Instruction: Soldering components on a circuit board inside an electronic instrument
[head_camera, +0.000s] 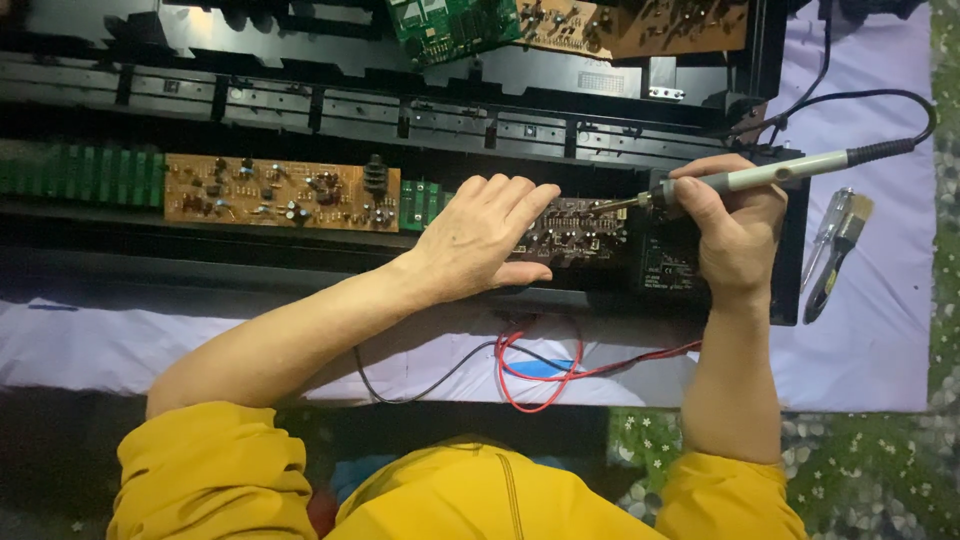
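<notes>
Soldering a joint on the dark circuit board (578, 228) inside the open black case (300, 95)

Head view: right hand (735, 225) fingers clamped on the soldering iron (760, 177), tip touching the board's upper right edge; left hand (485, 235) lies flat, fingers together, pinning the board. Next likely calls for a steady tip. Case walls crowd both sides; open room lies right, by the brush (845, 240) and screwdriver (828, 230)

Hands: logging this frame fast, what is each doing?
Left hand: open, flat on the dark circuit board.
Right hand: closed on the soldering iron.
</notes>
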